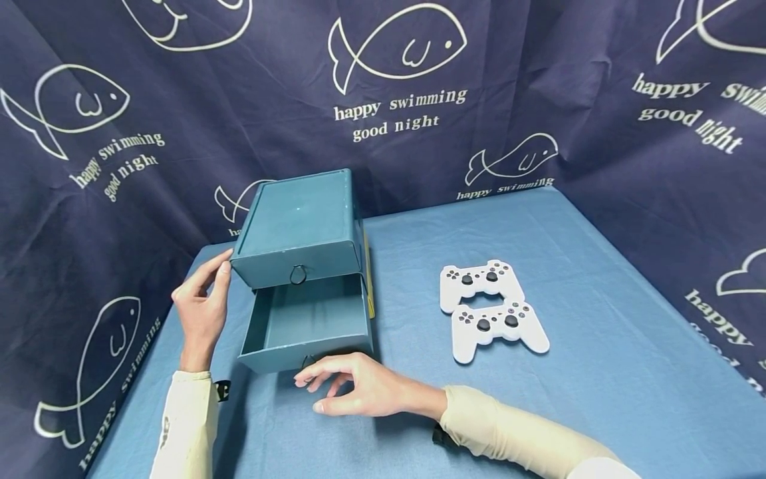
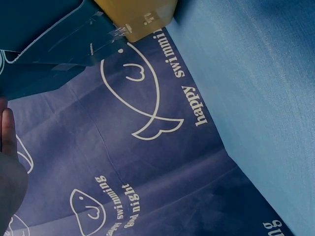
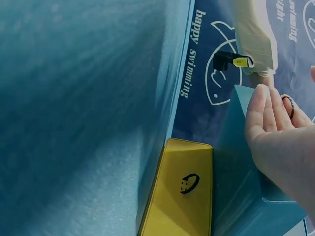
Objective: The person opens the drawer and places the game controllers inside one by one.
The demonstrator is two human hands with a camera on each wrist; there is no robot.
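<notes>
Standing on the worktop, a teal cabinet has its lower drawer out.
The left hand touches the cabinet's left front, clasping nothing; the right hand (thumb apart) meets the ring pull, whether grasping it I cannot tell.

Desk is covered w/ plain blue cloth. Blue-green drawer unit, yellow at the btm, is set on the L side; 2 white controllers are laid to its R, touching each other, afaict.
</notes>
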